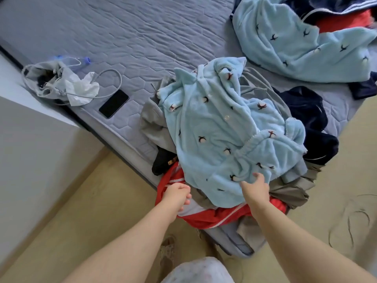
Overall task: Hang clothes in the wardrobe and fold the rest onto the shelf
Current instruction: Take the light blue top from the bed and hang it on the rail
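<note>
A person stands at the near corner of a grey mattress (122, 27), both bare arms reaching to a heap of clothes. On top of the heap lies a pale blue fleece top (214, 127) with small bird prints and buttons. The right hand (256, 186) grasps its near hem, fingers bunching the cloth. The left hand (177, 193) is curled at the edge of a red jacket (212, 218) with white stripes, which lies under the top and hangs over the mattress edge; whether this hand holds the cloth cannot be told. The top covers most of the heap. A grey garment (152, 123) sticks out at left, a navy one (306, 111) at right, an olive one (291, 188) beside the right wrist. Farther right lies a second blue fleece (295, 43), apart from the heap. Left on the mattress lie a black phone (113, 103), a grey cable (111, 75) and a grey bag (40, 78) with white tissue (81, 88).
</note>
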{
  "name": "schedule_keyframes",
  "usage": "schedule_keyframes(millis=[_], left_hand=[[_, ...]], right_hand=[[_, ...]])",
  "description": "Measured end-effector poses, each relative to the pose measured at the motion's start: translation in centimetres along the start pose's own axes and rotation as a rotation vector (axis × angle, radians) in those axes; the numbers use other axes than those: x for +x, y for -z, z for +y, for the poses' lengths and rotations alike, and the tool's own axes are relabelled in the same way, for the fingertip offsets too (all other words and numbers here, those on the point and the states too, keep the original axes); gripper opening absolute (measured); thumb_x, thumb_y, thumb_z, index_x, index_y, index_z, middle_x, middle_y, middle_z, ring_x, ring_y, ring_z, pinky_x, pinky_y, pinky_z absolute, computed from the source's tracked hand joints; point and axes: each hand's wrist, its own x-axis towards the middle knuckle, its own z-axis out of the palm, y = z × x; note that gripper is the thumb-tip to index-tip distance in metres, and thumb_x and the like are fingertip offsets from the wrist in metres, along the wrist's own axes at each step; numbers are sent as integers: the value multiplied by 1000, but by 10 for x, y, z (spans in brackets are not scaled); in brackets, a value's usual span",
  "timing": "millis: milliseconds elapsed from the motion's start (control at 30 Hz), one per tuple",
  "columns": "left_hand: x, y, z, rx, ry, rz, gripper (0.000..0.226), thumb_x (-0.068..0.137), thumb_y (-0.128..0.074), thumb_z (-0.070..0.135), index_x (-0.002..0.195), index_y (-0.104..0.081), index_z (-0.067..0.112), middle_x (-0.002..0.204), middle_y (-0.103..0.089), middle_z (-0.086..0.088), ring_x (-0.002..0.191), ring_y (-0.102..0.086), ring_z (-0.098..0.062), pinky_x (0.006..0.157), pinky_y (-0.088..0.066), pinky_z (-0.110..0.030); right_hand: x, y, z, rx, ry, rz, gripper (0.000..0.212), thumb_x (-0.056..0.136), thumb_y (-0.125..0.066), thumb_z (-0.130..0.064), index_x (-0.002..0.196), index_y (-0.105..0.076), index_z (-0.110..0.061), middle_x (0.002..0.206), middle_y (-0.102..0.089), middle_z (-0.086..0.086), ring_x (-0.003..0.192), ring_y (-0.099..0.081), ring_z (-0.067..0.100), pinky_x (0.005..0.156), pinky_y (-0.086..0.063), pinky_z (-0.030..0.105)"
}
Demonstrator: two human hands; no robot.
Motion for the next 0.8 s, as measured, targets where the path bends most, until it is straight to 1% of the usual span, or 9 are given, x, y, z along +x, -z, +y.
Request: schedule_keyframes(millis=[67, 133, 267, 333, 400, 467, 567, 633, 800], left_hand=[[17, -10, 6, -18, 8, 2, 14, 96, -43, 16, 94, -57, 19, 77, -57, 1, 62, -50, -11, 55, -39, -22], [30, -18, 12, -14, 9, 3, 13, 96, -43, 16, 95, -56, 18, 79, -58, 1, 61, -51, -10, 54, -39, -22], [46, -26, 17, -15, 15, 0, 13, 96, -44, 16, 100, -57, 16, 80, -58, 0, 63, -52, -10, 54, -40, -21], [46, -29, 17, -19, 16, -4, 14, 97, -44, 16, 101, -56, 15, 81, -58, 0, 64, -53, -10, 54, -40, -22], [43, -28, 15, -21, 8, -11, 14, 97, -44, 17, 101, -57, 15, 81, -58, 0, 65, -53, -10, 55, -41, -22], [37, -25, 14, -23, -1, -19, 14, 97, -44, 18, 101, -57, 16, 82, -59, 0, 66, -53, -10, 56, -42, -22], [26, -18, 14, -40, -38, -34, 12, 97, -45, 21, 98, -57, 20, 84, -60, 1, 68, -55, -10, 55, -42, -21], [16, -9, 16, -53, -88, -53, 11, 96, -46, 22, 95, -56, 24, 86, -60, 2, 69, -56, -9, 53, -42, -19], [-10, 13, 24, -101, -231, -117, 11, 94, -49, 28, 105, -53, 30, 106, -58, 3, 88, -57, -13, 67, -46, -27]], right_hand=[[25, 3, -12, 174, -115, 119, 77, 84, -60, -27, 147, -16, -26, 148, -20, 13, 125, -37, 40, 104, -34, 47], [45, 4, -19, 203, -134, 171, 89, 81, -65, -30, 148, -6, -31, 152, -11, 9, 131, -28, 40, 108, -28, 48], [77, 9, -22, 441, -229, 123, 97, 80, -68, -33, 147, 2, -36, 152, -17, 9, 132, -31, 36, 109, -29, 49], [83, 14, -13, 535, -210, 88, 85, 84, -63, -23, 147, -7, -33, 144, -32, 11, 123, -42, 32, 104, -38, 46], [82, 15, -5, 464, -131, 32, 72, 83, -58, -8, 144, -24, -26, 126, -47, 13, 98, -53, 28, 83, -49, 40], [74, 15, -3, 406, -88, -37, 65, 81, -55, 1, 140, -37, -20, 107, -53, 9, 72, -50, 20, 61, -45, 29], [53, 18, -14, 392, -21, -124, 46, 85, -50, 3, 128, -53, -13, 82, -54, 4, 55, -40, 13, 45, -36, 20], [29, 18, -24, 359, 68, -195, 33, 85, -48, 2, 113, -62, -9, 71, -51, 2, 55, -39, 13, 45, -35, 19], [-51, 17, -43, 286, 218, -402, 26, 79, -49, 1, 93, -69, -9, 82, -61, 2, 74, -50, 14, 62, -42, 23]])
